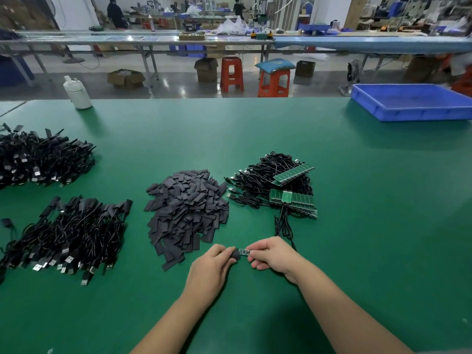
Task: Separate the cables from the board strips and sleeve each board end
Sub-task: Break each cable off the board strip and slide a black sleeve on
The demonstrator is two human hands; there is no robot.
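Lower centre of the frame: both hands meet just above the green counter. The right hand pinches a small circuit board at one end; its cable trails up toward the unprocessed pile. The left hand pinches a dark sleeve at the board's free end. The sleeve appears to be just started onto the board, with most of the board bare between the two hands; how far it overlaps cannot be told exactly.

Stock, as visible:
- Centre right: board strips not yet broken apart, lying on a tangle of their black cables. At least two strips show; more may sit beneath.
- Centre: a large heap of loose sleeves, well supplied.
- Lower left: a pile of cables with sleeved ends, plugs toward the near edge. Judged to be finished pieces.
- Upper left: a second, similar pile, partly out of frame.
- Upper right: a blue tray; contents not visible.
- A white bottle stands at the far left edge of the counter.

Progress judgement: well along. The sleeved piles outweigh the remaining strips. The current piece is mid-sleeving; the remaining strips need separating and sleeving.
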